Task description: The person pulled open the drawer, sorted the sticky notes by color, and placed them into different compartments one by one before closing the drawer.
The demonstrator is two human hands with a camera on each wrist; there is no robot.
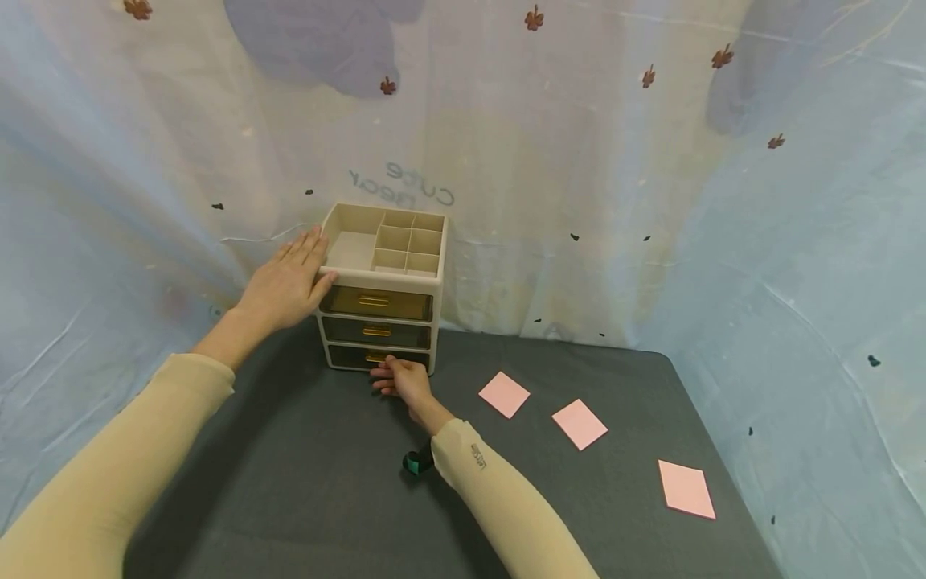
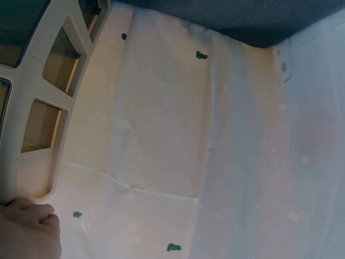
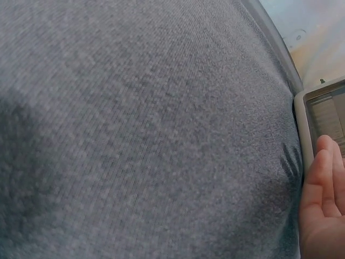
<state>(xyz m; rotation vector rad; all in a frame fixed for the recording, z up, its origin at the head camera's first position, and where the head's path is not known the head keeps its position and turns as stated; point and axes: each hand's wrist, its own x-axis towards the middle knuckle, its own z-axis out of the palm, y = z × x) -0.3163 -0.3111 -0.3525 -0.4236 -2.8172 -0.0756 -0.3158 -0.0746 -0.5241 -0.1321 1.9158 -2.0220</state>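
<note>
A cream desktop organizer with a sectioned open top and three dark see-through drawers stands at the back of the table. My left hand rests with straight fingers on its upper left edge; in the left wrist view only part of that hand shows, beside the organizer's side wall. My right hand is at the bottom drawer, its thumb tip by the gold handle and its other fingers loosely bent below. All three drawers are closed. The right wrist view shows the fingers in front of the drawer.
Three pink square paper pads lie to the right on the dark grey table cloth. A black and green object sits by my right wrist, partly hidden. Patterned curtains hang behind and at both sides.
</note>
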